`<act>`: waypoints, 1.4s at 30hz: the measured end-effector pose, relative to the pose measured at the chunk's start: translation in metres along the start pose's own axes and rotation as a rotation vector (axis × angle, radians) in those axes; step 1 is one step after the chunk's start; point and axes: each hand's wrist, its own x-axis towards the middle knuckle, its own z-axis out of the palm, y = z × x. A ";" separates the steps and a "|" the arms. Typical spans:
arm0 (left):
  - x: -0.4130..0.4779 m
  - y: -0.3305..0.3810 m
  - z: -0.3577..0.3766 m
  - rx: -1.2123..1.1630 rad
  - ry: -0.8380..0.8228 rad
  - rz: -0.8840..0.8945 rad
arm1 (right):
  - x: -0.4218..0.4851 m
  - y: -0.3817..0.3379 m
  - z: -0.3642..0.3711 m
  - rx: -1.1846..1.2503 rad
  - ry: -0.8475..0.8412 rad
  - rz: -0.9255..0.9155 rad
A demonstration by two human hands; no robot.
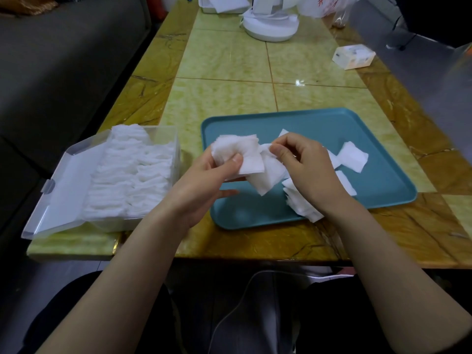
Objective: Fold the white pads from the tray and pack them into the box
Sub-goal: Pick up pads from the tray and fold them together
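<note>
My left hand (pixel 212 175) grips a small stack of white pads (pixel 237 152) above the left part of the teal tray (pixel 255 215), thumb pressed on top. My right hand (pixel 301 164) pinches the edge of another white pad (pixel 270 175) that hangs between both hands. More loose pads (pixel 353 156) lie on the tray to the right, and a pile of pads (pixel 298 203) sits partly hidden under my right wrist. The clear plastic box (pixel 176 149) stands to the left, lid open, filled with rows of folded pads (pixel 132 175).
The tiled yellow-green table (pixel 229 93) carries a white round appliance (pixel 270 24) at the back, a small tissue pack (pixel 353 56) at the right, and a white container with pads (pixel 224 3) at the far edge. A dark sofa (pixel 63 60) runs along the left.
</note>
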 end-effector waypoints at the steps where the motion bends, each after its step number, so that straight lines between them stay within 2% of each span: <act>1: 0.000 0.000 0.000 0.042 0.021 0.017 | 0.000 0.001 0.000 -0.001 0.033 0.013; 4: 0.000 -0.001 0.001 0.116 0.081 0.050 | 0.003 0.001 -0.004 0.106 0.149 0.088; 6: 0.000 -0.001 0.001 0.098 0.131 0.065 | 0.005 -0.001 -0.006 0.254 0.169 0.173; 9: 0.001 0.000 -0.001 0.067 0.196 0.099 | 0.005 -0.007 -0.003 0.491 0.068 0.282; 11: 0.001 0.001 0.000 0.047 0.228 0.116 | 0.004 -0.009 0.001 0.551 -0.024 0.305; 16: 0.000 0.001 0.002 0.066 0.217 0.113 | 0.002 -0.009 0.005 0.414 -0.160 0.293; 20: 0.000 0.000 0.002 0.094 0.231 0.110 | -0.002 -0.012 0.008 0.346 -0.234 0.208; 26: 0.002 -0.002 0.001 0.143 0.278 0.109 | 0.000 -0.009 0.010 0.314 -0.124 0.150; 30: 0.004 -0.002 -0.001 0.147 0.312 0.096 | 0.003 -0.004 0.007 0.331 -0.077 0.258; 34: 0.005 -0.005 0.000 0.199 0.304 0.096 | 0.001 0.001 0.013 0.364 -0.165 0.379; 38: 0.007 -0.007 0.001 0.431 0.374 0.196 | -0.003 0.000 0.019 0.159 -0.185 0.248; 42: 0.002 -0.001 0.005 0.368 0.325 0.212 | -0.003 0.001 0.020 0.202 -0.184 0.232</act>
